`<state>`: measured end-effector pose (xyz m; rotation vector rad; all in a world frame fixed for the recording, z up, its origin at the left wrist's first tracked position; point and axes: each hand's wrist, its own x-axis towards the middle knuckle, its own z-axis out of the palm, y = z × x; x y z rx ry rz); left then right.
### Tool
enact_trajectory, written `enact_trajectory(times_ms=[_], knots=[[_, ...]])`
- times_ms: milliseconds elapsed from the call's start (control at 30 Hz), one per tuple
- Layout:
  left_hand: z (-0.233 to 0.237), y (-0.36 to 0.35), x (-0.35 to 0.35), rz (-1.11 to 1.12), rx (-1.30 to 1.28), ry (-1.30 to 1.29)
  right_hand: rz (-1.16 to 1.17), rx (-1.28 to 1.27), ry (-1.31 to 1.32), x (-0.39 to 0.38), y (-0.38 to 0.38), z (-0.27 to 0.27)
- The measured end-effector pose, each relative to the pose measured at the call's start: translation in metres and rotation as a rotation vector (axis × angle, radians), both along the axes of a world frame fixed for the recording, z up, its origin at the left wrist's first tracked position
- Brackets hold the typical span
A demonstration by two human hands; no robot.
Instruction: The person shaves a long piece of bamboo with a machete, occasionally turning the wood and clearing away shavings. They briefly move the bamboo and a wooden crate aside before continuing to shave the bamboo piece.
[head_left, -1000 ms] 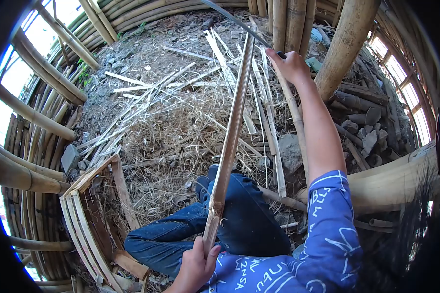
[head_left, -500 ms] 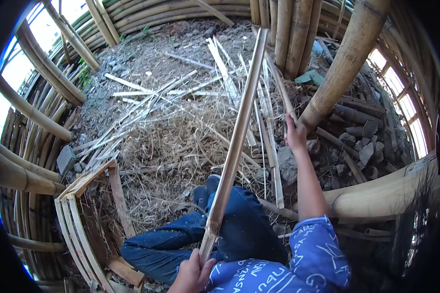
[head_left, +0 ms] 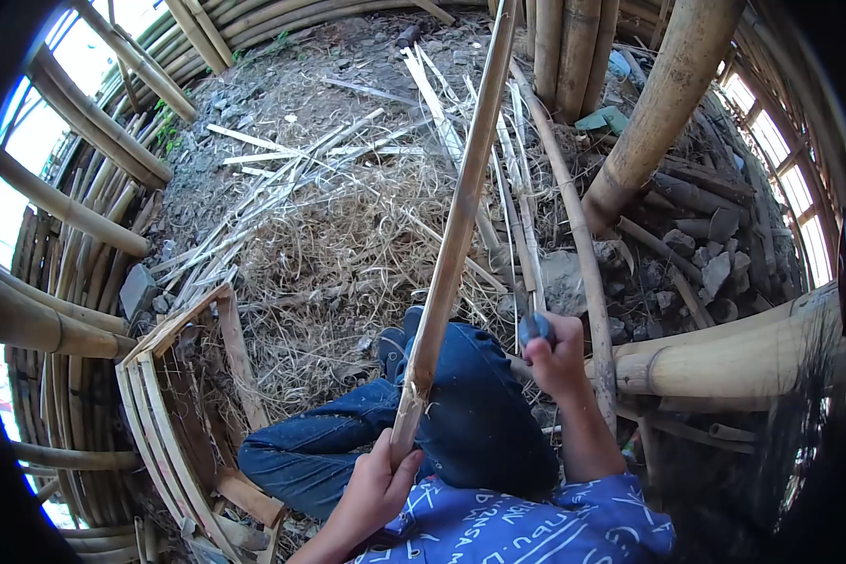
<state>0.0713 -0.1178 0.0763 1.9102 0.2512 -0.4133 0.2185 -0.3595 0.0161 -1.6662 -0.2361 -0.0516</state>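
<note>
My left hand (head_left: 379,484) is closed around the lower end of a long split bamboo piece (head_left: 459,221). The bamboo slants up and away across my raised knee, its far end passing the top of the view. Beside that knee, my right hand (head_left: 559,355) is wrapped round the dark blue-grey handle of a knife (head_left: 534,328). Its thin grey blade seems to point away from me and is hard to make out against the strips behind. A gap separates the knife from the bamboo piece.
Bamboo strips (head_left: 296,169) and shavings (head_left: 324,254) cover the ground ahead. A wooden crate (head_left: 150,404) lies at left. A long thin pole (head_left: 573,226) runs beside my right hand, near thick bamboo posts (head_left: 672,103) and rubble (head_left: 714,273).
My right hand has come back from beside the thin pole towards my knee, where the knife handle now shows. My left hand has shifted slightly up with the bamboo piece, which reaches higher in view.
</note>
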Motion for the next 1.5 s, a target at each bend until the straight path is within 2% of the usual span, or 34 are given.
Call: enact_trajectory(times_ms=[100,133,200,267,367,633,733,800,867,933,1133,1267,1367,1400,1433,1467,1500], knots=[[-0.004,-0.001,-0.001,0.033,-0.064,0.009,0.070,-0.406,-0.176,-0.009,0.007,0.027],[-0.003,-0.001,-0.001,0.025,-0.056,0.010,0.061,-0.399,-0.174,-0.010,0.011,0.032],[-0.001,-0.001,0.002,0.041,-0.075,0.019,0.052,-0.584,-0.347,-0.011,0.019,0.038],[0.002,-0.003,0.002,0.052,-0.080,-0.007,0.050,-0.656,-0.334,-0.008,0.022,0.040],[0.001,-0.004,0.004,0.068,-0.077,-0.044,0.066,-0.836,-0.447,0.004,0.021,0.037],[0.002,-0.004,0.001,0.040,0.015,-0.054,0.126,-0.850,-0.515,0.026,0.019,0.041],[0.004,-0.003,0.000,0.028,0.032,-0.062,0.082,-0.853,-0.597,0.039,0.016,0.037],[0.007,-0.003,-0.001,0.006,0.053,-0.030,-0.038,-0.894,-0.480,0.056,0.010,0.036],[0.005,-0.002,-0.001,0.014,0.046,-0.043,-0.042,-0.838,-0.440,0.071,0.008,0.039],[0.005,-0.002,0.000,0.019,0.040,-0.064,-0.028,-0.894,-0.568,0.082,0.007,0.037],[0.002,0.000,-0.004,0.023,0.051,-0.048,-0.077,-0.858,-0.565,0.109,0.009,0.040],[0.005,0.002,-0.011,0.010,0.046,0.015,-0.116,-0.842,-0.142,0.159,-0.013,0.053],[0.000,0.008,-0.024,-0.015,0.044,0.011,-0.315,-0.874,-0.130,0.208,-0.042,0.048],[-0.002,0.010,-0.026,-0.041,0.045,-0.017,-0.316,-0.874,-0.135,0.215,-0.048,0.044],[0.007,0.011,-0.022,-0.059,0.037,0.053,-0.362,-0.879,-0.206,0.222,-0.052,0.039],[-0.002,0.009,-0.028,-0.053,0.035,0.047,-0.404,-0.883,-0.278,0.228,-0.055,0.035],[-0.008,0.002,-0.033,0.166,-0.153,-0.001,-0.409,-0.852,-0.250,0.228,-0.052,0.035]])
